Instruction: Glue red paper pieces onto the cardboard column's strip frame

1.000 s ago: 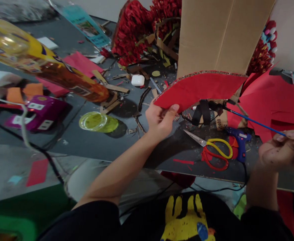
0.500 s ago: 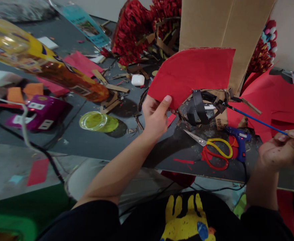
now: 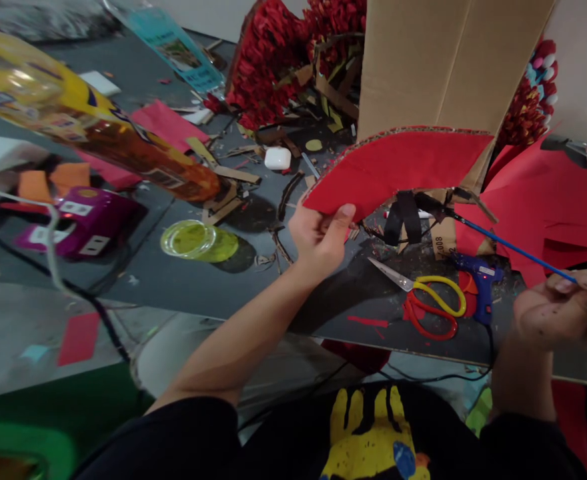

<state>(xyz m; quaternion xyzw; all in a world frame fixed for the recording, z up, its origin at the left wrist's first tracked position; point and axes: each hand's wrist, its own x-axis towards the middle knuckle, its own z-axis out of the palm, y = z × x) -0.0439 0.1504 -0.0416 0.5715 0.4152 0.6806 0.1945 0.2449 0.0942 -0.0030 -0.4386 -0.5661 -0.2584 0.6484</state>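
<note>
My left hand is closed on the lower left edge of a curved red-faced cardboard piece, thumb on the red face. Corrugation shows along its upper edge. Black bands and dark strips show along its lower edge. My right hand, at the right, pinches a thin blue paintbrush. Its dark tip points left and meets the dark strips below the cardboard; whether they touch, I cannot tell. Below lie scissors with yellow and red handles and a blue glue gun.
A jar of yellow-green liquid stands on the grey table. A tall bottle, a purple power strip and a white case are leftward. A cardboard sheet rises behind; red paper lies right.
My left hand has shifted slightly right and tilted the red cardboard piece, so its face looks narrower and its top edge shows. The brush and right hand have barely moved.
</note>
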